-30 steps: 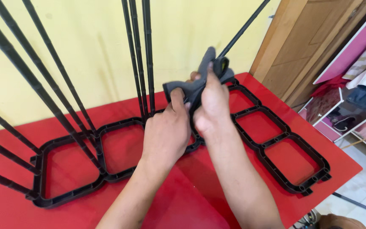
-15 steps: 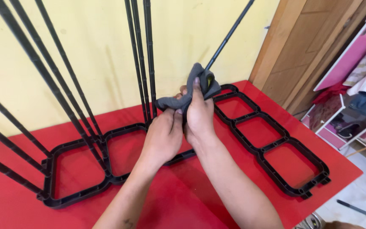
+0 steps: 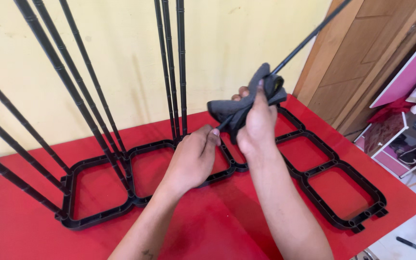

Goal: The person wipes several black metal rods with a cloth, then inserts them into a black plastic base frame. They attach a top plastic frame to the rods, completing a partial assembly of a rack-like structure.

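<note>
- Black plastic rods [image 3: 80, 103] are standing up from the left cells of a black lattice frame [image 3: 314, 180], which is lying flat on a red table [image 3: 217, 231]; three more upright rods [image 3: 172, 67] are rising near the middle.
- Left hand [image 3: 191, 159] is pinching the lower end of a slanted thin black rod [image 3: 314, 33] just above the frame.
- Right hand [image 3: 256, 123] is clenching a dark grey cloth [image 3: 237, 108] around that same rod, higher up.
- Doing this well probably means the left hand keeping the rod's foot steady while the cloth stays wrapped fully around the shaft, sliding along it with even pressure and without bending it.
- Wooden door [image 3: 357, 62] and pink shelves [image 3: 405, 130] are showing at far right.
</note>
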